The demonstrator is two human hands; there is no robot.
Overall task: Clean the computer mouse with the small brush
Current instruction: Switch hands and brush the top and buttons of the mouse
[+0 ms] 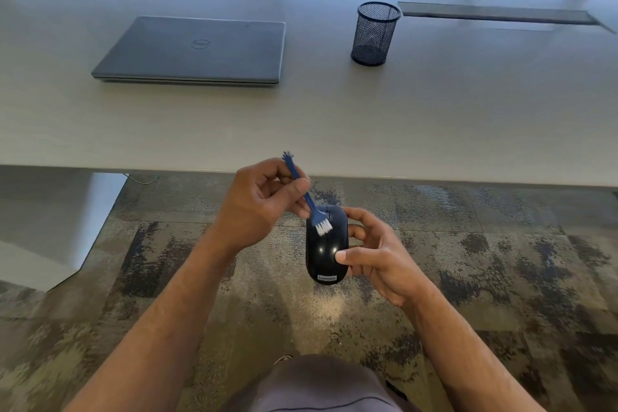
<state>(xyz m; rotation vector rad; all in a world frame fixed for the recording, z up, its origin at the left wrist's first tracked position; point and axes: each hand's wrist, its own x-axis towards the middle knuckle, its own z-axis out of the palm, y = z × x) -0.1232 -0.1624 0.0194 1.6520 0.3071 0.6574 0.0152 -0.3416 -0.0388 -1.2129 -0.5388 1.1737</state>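
Left hand [264, 204] pinches the blue stem of the small brush [309, 202], its white bristles touching the top of the black computer mouse [326, 254] near the scroll wheel. Right hand [374, 257] grips the mouse from the side, thumb on its back, holding it in the air over the patterned carpet [501, 261], just off the near edge of the surface [334, 117]. Farther back on the surface lie a closed laptop [194, 50] and a mesh pen cup [376, 33], well apart.
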